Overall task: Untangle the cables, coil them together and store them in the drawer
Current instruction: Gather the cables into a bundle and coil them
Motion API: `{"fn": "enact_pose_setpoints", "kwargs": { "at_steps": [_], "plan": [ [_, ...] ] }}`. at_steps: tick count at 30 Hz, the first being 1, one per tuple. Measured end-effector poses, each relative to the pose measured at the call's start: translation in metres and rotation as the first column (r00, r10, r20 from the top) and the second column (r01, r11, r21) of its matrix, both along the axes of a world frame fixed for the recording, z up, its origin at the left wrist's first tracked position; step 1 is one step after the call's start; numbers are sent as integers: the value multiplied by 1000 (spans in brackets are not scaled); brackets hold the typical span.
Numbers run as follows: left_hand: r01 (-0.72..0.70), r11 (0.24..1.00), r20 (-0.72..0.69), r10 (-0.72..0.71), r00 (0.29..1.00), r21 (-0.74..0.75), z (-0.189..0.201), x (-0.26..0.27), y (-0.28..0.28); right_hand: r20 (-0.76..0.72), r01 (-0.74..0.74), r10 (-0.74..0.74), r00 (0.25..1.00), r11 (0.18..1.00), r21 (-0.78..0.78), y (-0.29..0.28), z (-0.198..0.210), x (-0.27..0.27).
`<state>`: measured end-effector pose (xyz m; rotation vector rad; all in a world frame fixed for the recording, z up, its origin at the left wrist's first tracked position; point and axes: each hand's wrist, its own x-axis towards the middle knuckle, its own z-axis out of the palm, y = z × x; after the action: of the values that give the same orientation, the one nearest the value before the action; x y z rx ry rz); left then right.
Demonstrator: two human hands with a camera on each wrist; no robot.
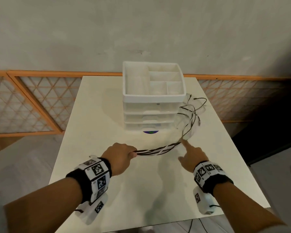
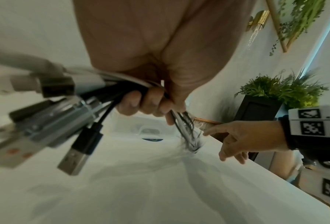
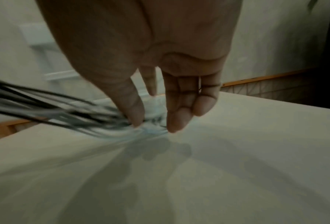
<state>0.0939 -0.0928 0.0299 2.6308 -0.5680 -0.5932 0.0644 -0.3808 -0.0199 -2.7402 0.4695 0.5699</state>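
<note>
A bundle of black and white cables (image 1: 158, 150) arcs over the white table (image 1: 107, 132) from my left hand (image 1: 123, 156) toward the right side of the drawer unit (image 1: 152, 98). My left hand (image 2: 150, 100) grips the bundle near its USB plugs (image 2: 74, 157), which stick out behind the fist. The far cable ends (image 1: 194, 108) fan out loose beside the drawers. My right hand (image 1: 191, 157) is spread, its index fingertip touching the bundle at mid length. In the right wrist view the straight fingers (image 3: 177, 118) hover over the blurred cables (image 3: 45, 106).
The white drawer unit has an open divided tray on top and three closed clear drawers (image 1: 149, 115). A round blue sticker (image 1: 150, 132) lies on the table in front of it. An orange lattice rail (image 1: 32, 101) runs behind the table. Potted plants (image 2: 281, 89) stand to the right.
</note>
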Motion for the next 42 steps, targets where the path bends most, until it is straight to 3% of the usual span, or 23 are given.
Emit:
{"fn": "enact_pose_setpoints", "kwargs": {
  "at_steps": [1, 3, 5, 7, 9, 13, 15, 17, 19, 21, 23, 25, 26, 29, 33, 36, 38, 42],
  "plan": [
    [4, 1000, 2, -4, 1000, 11, -3, -1, 0, -10, -34, 34, 999, 999, -21, 8, 1, -4],
    [40, 999, -12, -40, 999, 6, -3, -1, -1, 157, -160, 161, 974, 987, -22, 33, 11, -12],
    [111, 992, -24, -113, 993, -65, 3, -2, -4, 358, -357, 331, 873, 934, 6, 70, 28, -19],
    [171, 961, -62, -189, 980, -216, 14, -7, -10, 453, -509, 397, 798, 846, 155, 100, 38, -19],
    [170, 936, -97, -208, 973, -307, 22, -9, -7, 506, -504, 283, 814, 778, 375, 111, 40, -18],
    [104, 962, -119, -138, 983, -254, 18, -8, 18, 491, -276, -46, 870, 781, 560, 92, 50, -12],
    [118, 962, -69, -139, 988, -247, 17, -9, 23, 506, -287, -9, 862, 815, 503, 87, 52, -14],
    [153, 962, -29, -163, 986, -227, 17, -9, 19, 485, -382, 178, 856, 851, 361, 92, 53, -18],
    [199, 963, -14, -205, 979, -184, 18, -8, 12, 459, -467, 305, 835, 833, 296, 104, 59, -20],
    [199, 956, -11, -206, 978, -216, 23, -5, 7, 491, -509, 317, 811, 796, 328, 112, 69, -17],
    [108, 936, -28, -124, 992, -334, 31, -1, 6, 517, -466, 224, 826, 787, 405, 111, 77, -14],
    [-98, 853, -174, 8, 985, -513, 40, 3, 6, 493, -378, 84, 866, 757, 534, 102, 82, -13],
    [-237, 766, -302, 58, 952, -598, 44, 4, 5, 486, -348, 17, 874, 719, 601, 98, 84, -13],
    [-575, 503, -599, 135, 789, -645, 51, 3, -4, 522, -360, -77, 850, 638, 680, 92, 92, -18],
    [-758, 349, -791, 72, 608, -551, 52, 3, -19, 552, -366, -145, 821, 608, 704, 94, 92, -19],
    [-816, 226, -832, 44, 553, -531, 58, 3, -31, 581, -382, -123, 805, 641, 666, 96, 88, -22],
    [-812, 209, -815, 95, 572, -546, 64, 3, -37, 606, -409, -85, 791, 663, 627, 96, 85, -24],
    [-736, 320, -749, 109, 654, -596, 72, 3, -38, 653, -445, -54, 755, 689, 572, 94, 85, -27]
  ]
}}
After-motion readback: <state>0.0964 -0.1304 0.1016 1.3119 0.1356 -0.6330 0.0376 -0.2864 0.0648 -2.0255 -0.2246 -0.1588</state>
